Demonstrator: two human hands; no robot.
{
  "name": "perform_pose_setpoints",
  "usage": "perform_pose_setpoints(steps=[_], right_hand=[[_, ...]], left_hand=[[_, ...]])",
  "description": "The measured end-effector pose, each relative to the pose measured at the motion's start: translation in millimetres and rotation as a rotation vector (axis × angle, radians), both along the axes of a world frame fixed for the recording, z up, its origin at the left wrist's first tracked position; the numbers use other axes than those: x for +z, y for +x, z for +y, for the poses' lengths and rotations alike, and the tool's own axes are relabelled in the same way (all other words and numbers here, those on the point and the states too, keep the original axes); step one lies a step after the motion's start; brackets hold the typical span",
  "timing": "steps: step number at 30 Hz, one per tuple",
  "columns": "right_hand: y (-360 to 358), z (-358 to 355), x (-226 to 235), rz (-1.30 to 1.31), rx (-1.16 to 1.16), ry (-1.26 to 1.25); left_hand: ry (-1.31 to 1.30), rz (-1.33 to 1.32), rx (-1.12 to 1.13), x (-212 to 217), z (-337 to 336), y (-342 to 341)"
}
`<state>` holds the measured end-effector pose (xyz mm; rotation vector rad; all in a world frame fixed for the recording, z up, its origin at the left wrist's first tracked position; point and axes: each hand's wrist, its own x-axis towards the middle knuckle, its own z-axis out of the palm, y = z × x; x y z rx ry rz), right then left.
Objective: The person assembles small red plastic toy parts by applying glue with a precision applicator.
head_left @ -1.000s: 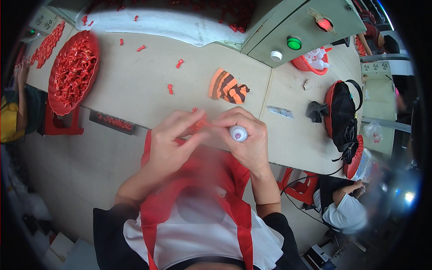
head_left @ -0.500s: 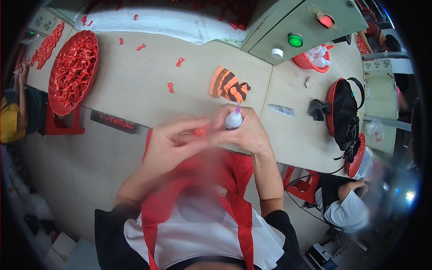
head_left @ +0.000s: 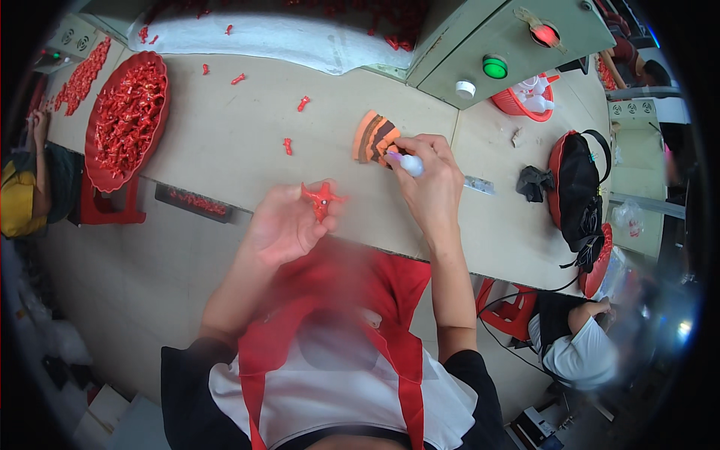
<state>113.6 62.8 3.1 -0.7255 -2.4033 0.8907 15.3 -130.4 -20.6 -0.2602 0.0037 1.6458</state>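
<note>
The left hand (head_left: 281, 225) has its grip closed on a small red plastic piece (head_left: 322, 199), pinched between thumb and fingertips and held up just above the near edge of the worktop (head_left: 225, 157). The piece is bright red and star-like, with short stubby arms sticking out from a rounded middle; finer detail is blurred. The right hand (head_left: 431, 187) is wrapped around a small white bottle (head_left: 409, 163) with a purplish tip, the fingers closed about its body, the tip pointing left toward a fan of orange and dark striped cards (head_left: 373, 139) lying on the worktop just beside it. The two hands are near each other but apart.

Further out, loose red pieces (head_left: 287, 145) of the same kind lie scattered on the pale worktop, and a red tray (head_left: 120, 120) heaped with them sits at the far left. A grey-green machine housing (head_left: 517, 45) with a green button and a red lamp stands behind the right hand, a red basket (head_left: 525, 101) beside it.
</note>
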Motion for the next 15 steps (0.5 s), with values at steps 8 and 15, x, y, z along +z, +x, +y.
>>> perform_pose_setpoints(steps=[8,15], right_hand=[[-1.6,10.2,-3.3,-0.115,0.0,0.062],[2.1,-15.8,53.9,0.105,0.505,-0.489]], left_hand=[[0.007,-0.101,0.004,0.3,3.7,1.3],[-0.214,0.378,-0.005,13.8,6.7,6.4]])
